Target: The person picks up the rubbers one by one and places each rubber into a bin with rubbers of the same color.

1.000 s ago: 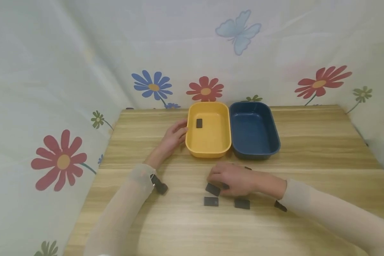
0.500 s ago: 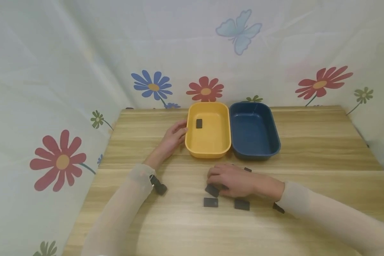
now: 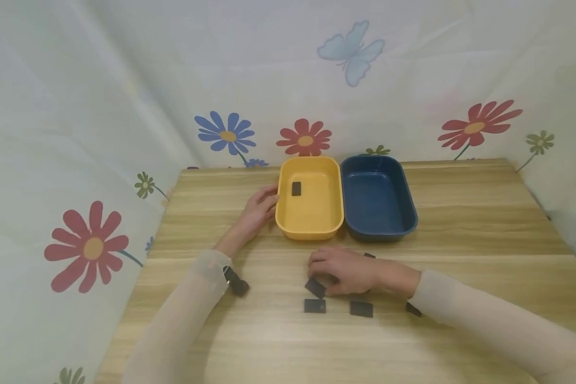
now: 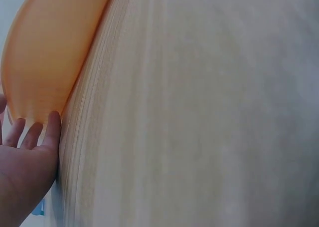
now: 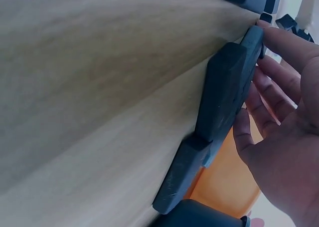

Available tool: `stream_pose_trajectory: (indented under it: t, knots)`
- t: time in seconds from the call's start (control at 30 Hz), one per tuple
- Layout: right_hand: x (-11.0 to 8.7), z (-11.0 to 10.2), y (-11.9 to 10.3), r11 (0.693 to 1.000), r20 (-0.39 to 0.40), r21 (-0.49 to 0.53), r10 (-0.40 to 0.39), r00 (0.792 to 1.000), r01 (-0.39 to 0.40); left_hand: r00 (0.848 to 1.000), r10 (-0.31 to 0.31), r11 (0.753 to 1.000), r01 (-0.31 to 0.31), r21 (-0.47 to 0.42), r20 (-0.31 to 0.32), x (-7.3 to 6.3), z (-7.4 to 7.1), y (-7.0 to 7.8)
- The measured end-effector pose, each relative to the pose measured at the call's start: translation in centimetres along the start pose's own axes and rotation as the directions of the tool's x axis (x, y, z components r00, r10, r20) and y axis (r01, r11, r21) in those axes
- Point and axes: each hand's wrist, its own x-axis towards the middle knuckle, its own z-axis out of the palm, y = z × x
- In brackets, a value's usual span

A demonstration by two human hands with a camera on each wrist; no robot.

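Observation:
My left hand lies against the left wall of the yellow bin, its fingertips touching the outside; the left wrist view also shows these fingers extended on the wall. One black rectangular tile lies inside that bin. In front of the bins, my right hand is over a group of black tiles, fingers bent downward. A slanted tile shows beside its thumb. From the right wrist, several thick dark tiles stand close together at the fingertips; whether one is pinched is unclear. Part of the group is hidden under the hand.
A dark blue bin stands right beside the yellow one. Two more tiles lie nearer me, one at left and another at right. Another tile shows behind my right wrist. A flowered cloth hangs behind the wooden table.
The whole head view has shifted slightly. My right hand stays over the tiles with only small finger movement, and the left hand keeps its place on the yellow bin.

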Motion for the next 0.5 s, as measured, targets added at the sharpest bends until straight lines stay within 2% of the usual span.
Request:
stream_pose_trajectory:
  t: [0.27,0.5]
  knots:
    - [0.00,-0.12,-0.34,0.999,0.034,0.017,0.034,0.999,-0.035,1.000,-0.004,1.000,0.004,-0.015,-0.010,-0.22,0.01,0.06]
    - [-0.13,-0.23,-0.41,1.000,0.007,0.013,0.019,1.000,-0.019,1.000,-0.014,1.000,0.013,-0.014,-0.025,-0.20,0.24,0.20]
